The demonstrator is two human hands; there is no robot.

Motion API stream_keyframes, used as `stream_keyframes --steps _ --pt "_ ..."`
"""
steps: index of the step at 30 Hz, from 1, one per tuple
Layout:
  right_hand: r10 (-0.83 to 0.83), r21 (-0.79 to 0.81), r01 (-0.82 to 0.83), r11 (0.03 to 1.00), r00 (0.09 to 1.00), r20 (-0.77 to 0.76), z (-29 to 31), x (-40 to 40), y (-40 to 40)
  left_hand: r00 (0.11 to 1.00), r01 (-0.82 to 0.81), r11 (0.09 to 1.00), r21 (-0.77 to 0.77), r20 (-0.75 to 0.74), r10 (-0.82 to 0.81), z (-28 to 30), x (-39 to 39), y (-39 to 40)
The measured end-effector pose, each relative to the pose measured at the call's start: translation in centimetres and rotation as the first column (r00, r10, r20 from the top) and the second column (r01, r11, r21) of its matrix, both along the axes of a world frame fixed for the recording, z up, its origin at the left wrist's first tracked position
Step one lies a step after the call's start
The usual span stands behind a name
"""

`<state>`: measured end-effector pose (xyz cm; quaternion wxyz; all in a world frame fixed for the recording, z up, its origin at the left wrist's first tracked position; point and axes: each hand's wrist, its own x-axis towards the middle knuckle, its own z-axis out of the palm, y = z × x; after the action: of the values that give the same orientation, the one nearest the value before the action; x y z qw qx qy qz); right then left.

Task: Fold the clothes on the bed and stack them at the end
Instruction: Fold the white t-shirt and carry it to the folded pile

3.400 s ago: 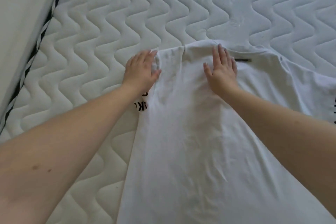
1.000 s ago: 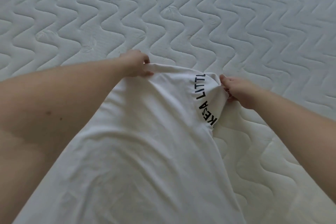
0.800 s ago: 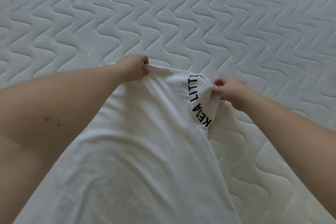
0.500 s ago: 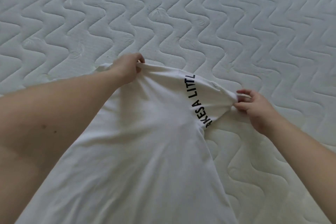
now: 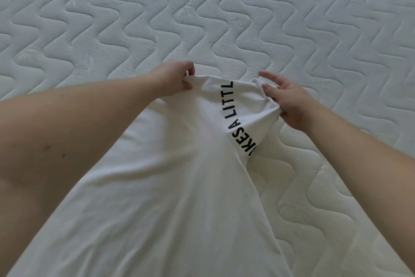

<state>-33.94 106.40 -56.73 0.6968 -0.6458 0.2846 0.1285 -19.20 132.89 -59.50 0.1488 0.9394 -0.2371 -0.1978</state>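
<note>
On the bed [image 5: 292,18], a white shirt [image 5: 179,186] lay half-folded; left hand [image 5: 174,79] fingers pinched its top edge, right hand [image 5: 287,101] gathered the sleeve. Folding unfinished, stacking remained.

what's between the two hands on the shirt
In the head view, a taut stretch of the white t-shirt with black lettering lies between the left hand and right hand.

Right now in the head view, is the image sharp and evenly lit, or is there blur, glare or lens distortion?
Head view: soft, even light, no glare; the black printed lettering on the white cotton T-shirt reads crisply; faint shadows only in the white quilted mattress grooves; wide-angle stretching enlarges the forearms at the lower corners; the left hand and right hand look sharp.
</note>
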Motion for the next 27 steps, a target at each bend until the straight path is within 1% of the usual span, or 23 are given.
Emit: stream_keyframes --steps 2,3,4,6,8,10,11,13,14,16,17,19,21,23,24,25,26,27 --pt "-0.062 0.026 0.06 0.998 0.993 0.105 -0.5 -1.5 -1.5 1.0 -0.005 0.999 -0.045 -0.007 0.004 0.1 0.1 0.3" --pt "-0.118 0.054 0.112 0.992 0.985 0.127 -0.8 -2.3 -2.3 1.0 0.019 0.999 -0.039 0.009 -0.018 0.1 0.1 0.4" --pt "-0.181 0.086 0.172 0.981 0.977 0.114 -1.2 -3.1 -3.0 0.998 0.048 0.999 -0.022 0.028 -0.048 -0.1 0.1 0.4" --pt "-0.275 0.154 0.267 0.951 0.961 0.027 -1.9 -4.3 -3.9 0.994 0.095 0.995 0.012 0.046 -0.095 -0.3 0.0 0.3" --pt "-0.312 0.224 0.317 0.921 0.948 -0.061 -2.6 -5.0 -4.3 0.991 0.125 0.991 0.047 0.044 -0.127 -0.5 -0.1 -0.1" --pt "-0.303 0.26 0.328 0.908 0.944 -0.131 -2.9 -5.2 -4.2 0.99 0.14 0.985 0.098 0.013 -0.142 -0.5 -0.2 -0.5" --pt "-0.274 0.258 0.307 0.916 0.949 -0.158 -2.8 -5.0 -4.1 0.989 0.15 0.981 0.124 -0.008 -0.15 -0.4 -0.3 -0.8" --pt "-0.174 0.242 0.212 0.947 0.97 -0.17 -2.3 -4.4 -3.8 0.985 0.171 0.975 0.143 -0.044 -0.166 -0.4 -0.3 -1.6" --pt "-0.133 0.233 0.165 0.959 0.98 -0.148 -2.0 -4.2 -3.7 0.984 0.176 0.975 0.133 -0.06 -0.169 -0.3 -0.4 -2.0" --pt "-0.087 0.183 0.101 0.978 0.993 -0.084 -1.8 -3.9 -3.4 0.981 0.18 0.978 0.1 -0.086 -0.172 -0.2 -0.6 -3.2" --pt "-0.058 0.12 0.066 0.991 0.996 -0.07 -1.7 -4.0 -3.2 0.979 0.188 0.979 0.085 -0.101 -0.179 -0.1 -0.8 -3.9" --pt "0.061 -0.075 -0.07 0.995 0.992 -0.114 -1.9 -4.5 -3.3 0.977 0.177 0.983 0.045 -0.125 -0.17 -0.1 -1.1 -5.4" --pt "0.213 -0.253 -0.263 0.931 0.955 -0.208 -1.9 -5.1 -3.6 0.979 0.151 0.988 0.014 -0.138 -0.148 -0.2 -1.4 -7.0" --pt "0.333 -0.371 -0.417 0.83 0.903 -0.271 -2.0 -5.8 -3.7 0.982 0.16 0.986 0.037 -0.103 -0.156 -0.5 -1.8 -8.4" --pt "0.359 -0.407 -0.443 0.799 0.894 -0.27 -2.1 -6.2 -3.6 0.985 0.158 0.986 0.05 -0.079 -0.154 -0.7 -1.9 -8.9" --pt "0.352 -0.424 -0.42 0.802 0.907 -0.234 -2.4 -6.5 -3.6 0.988 0.149 0.987 0.055 -0.058 -0.146 -0.8 -2.1 -9.2" --pt "0.285 -0.401 -0.332 0.854 0.943 -0.174 -2.5 -6.8 -3.7 0.99 0.137 0.989 0.052 -0.04 -0.135 -1.0 -2.1 -9.4" --pt "0.163 -0.336 -0.192 0.922 0.98 -0.111 -2.5 -7.1 -3.6 0.992 0.124 0.991 0.045 -0.024 -0.123 -1.2 -2.1 -9.4"
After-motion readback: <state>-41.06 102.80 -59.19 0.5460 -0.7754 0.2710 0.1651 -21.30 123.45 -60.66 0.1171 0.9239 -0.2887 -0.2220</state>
